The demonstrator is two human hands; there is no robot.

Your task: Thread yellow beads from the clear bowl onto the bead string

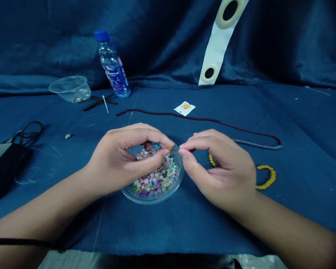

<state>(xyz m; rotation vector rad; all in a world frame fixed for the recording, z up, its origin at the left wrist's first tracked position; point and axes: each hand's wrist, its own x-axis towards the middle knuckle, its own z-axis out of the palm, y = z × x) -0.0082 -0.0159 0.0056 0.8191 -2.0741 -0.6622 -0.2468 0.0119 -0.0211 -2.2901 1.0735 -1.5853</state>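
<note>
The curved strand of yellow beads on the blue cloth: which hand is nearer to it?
Right hand: the curved strand of yellow beads lies just beside it. Left hand: farther, beyond the clear round dish of mixed beads.

My table [201, 224] is covered in dark blue cloth [305, 112]. On it sit my bead dish [154, 199], a water bottle [113, 67], a plastic cup [70, 89], a string of red beads [201, 119] and a string of yellow beads [266, 178].

view: head-worn camera | facing: forward and down | range: close above the left hand [120, 160] and right hand [220, 170]
</note>
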